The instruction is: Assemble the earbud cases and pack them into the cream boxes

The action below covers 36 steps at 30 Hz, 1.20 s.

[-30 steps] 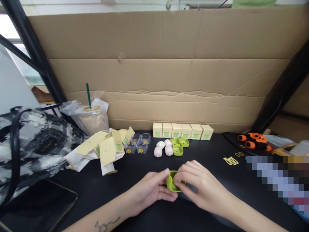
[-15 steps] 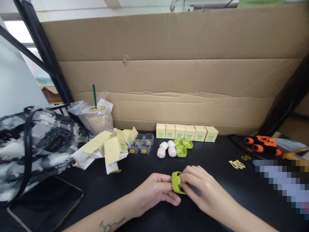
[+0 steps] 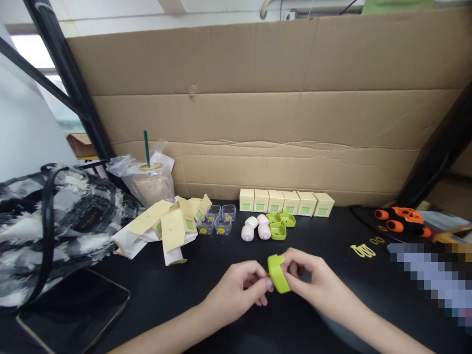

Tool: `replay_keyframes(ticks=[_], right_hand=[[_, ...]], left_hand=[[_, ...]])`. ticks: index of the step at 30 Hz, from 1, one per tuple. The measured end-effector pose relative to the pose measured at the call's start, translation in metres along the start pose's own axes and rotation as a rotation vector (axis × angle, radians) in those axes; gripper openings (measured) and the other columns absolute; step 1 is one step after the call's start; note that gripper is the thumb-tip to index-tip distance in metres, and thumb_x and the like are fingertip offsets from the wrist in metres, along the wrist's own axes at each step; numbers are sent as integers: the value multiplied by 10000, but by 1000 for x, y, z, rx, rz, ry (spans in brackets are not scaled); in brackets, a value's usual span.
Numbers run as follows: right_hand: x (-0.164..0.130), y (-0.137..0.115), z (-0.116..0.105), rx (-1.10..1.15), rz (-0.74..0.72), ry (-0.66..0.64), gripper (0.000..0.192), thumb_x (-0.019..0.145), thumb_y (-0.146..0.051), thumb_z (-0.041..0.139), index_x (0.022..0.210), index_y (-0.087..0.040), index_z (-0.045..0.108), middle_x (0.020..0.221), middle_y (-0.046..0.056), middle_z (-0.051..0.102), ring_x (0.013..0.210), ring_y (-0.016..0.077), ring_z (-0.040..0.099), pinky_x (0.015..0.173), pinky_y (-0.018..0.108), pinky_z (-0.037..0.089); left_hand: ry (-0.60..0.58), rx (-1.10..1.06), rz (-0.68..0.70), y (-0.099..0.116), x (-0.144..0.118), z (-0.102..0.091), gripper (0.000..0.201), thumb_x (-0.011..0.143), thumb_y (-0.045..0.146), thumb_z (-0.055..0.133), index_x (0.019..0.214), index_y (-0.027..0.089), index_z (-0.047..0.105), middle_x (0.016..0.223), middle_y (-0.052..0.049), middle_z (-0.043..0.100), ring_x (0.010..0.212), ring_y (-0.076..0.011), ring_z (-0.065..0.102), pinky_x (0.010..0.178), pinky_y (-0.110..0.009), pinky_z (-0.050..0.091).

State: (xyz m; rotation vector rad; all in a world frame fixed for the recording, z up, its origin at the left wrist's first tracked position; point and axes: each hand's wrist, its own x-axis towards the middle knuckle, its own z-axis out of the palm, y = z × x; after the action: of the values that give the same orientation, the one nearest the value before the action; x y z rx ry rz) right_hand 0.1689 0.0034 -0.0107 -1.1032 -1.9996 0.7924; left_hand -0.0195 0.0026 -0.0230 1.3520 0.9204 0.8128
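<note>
In front of me, over the black table, a small green plastic case [image 3: 279,275] is tilted between my two hands. My right hand [image 3: 309,278] grips its right side, thumb and fingers pinching the rim. On the left side, the curled fingers and thumb of my left hand [image 3: 245,285] pinch its edge; some fingertips are hidden. Beyond my hands stand more green cases [image 3: 278,232], next to rounded white and pale pink pieces [image 3: 264,231]. Several clear plastic cups [image 3: 223,225] with yellow stickers stand left of these.
A row of small cream boxes [image 3: 276,201] lines the cardboard wall [image 3: 258,118]. Opened cream cartons [image 3: 173,231], a bagged drink [image 3: 151,184], a black-and-white bag [image 3: 84,216] and a tablet [image 3: 73,314] lie left. Rubber bands [image 3: 363,250] and an orange toy car [image 3: 403,219] are right.
The green case has turned in my hands, so its outer side now faces me. My left fingers have curled in, and my right hand has shifted to the case's right rim.
</note>
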Motion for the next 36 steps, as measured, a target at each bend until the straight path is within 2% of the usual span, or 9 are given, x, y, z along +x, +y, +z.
replay_keyframes(ticks=[4,6,9,12,14,18,23,29,36], right_hand=[[1,4,3,102,62,-57,209,832,-349,585,732,-169,615,580,-32,535,514,106,472,504,231,419],[1,3,2,151,84,-82,251,847,-394,561,771,-165,632,599,-20,560,530,117,504,512,242,435],[-2,0,1,188,80,-43,271,854,-386,551,1013,-174,604,785,23,625,646,149,579,617,290,499],[-6,-1,2,101,-10,-8,601,775,-277,661,1314,-235,398,1025,47,610,883,190,604,839,366,494],[-9,-2,5,48,-72,-55,722,749,-191,675,1370,-285,318,1132,47,583,1019,202,580,927,381,460],[-12,-4,10,-2,-158,-71,519,758,-108,638,1209,-303,474,1161,29,564,1074,198,567,931,344,462],[-12,-10,7,-6,-157,-21,441,721,-122,683,1100,-284,525,1031,19,566,929,192,589,799,317,503],[-16,-12,9,16,-154,25,398,689,-91,665,1017,-265,522,978,11,529,897,188,585,782,315,495],[-19,-11,7,-74,-208,-5,499,720,-77,641,1107,-311,428,1074,13,555,979,190,587,837,311,496]], left_hand=[[18,287,135,3,-4,-1,215,783,349,625,690,165,562,596,14,575,571,-121,563,578,-234,431],[1,248,134,3,-3,-2,226,781,369,624,712,168,545,609,13,573,567,-120,559,565,-234,428],[5,85,89,1,3,-4,303,769,456,610,732,185,480,632,23,560,519,-100,544,501,-215,419],[-7,48,80,-2,8,-7,326,770,484,580,725,190,446,616,34,535,484,-81,507,468,-199,407],[-43,65,69,-3,10,-9,305,761,457,589,723,184,459,597,36,526,474,-78,488,458,-196,396],[-87,132,80,0,9,-10,230,732,357,621,698,176,483,606,42,503,505,-76,462,487,-199,363],[-48,251,155,4,8,-12,120,714,204,593,656,172,492,590,72,425,546,-74,359,529,-212,283],[-55,309,179,4,12,-11,107,693,155,570,643,176,478,597,75,434,572,-84,360,554,-216,285],[-30,300,158,4,7,-6,138,736,223,563,656,180,459,600,66,420,556,-84,353,532,-216,291]])
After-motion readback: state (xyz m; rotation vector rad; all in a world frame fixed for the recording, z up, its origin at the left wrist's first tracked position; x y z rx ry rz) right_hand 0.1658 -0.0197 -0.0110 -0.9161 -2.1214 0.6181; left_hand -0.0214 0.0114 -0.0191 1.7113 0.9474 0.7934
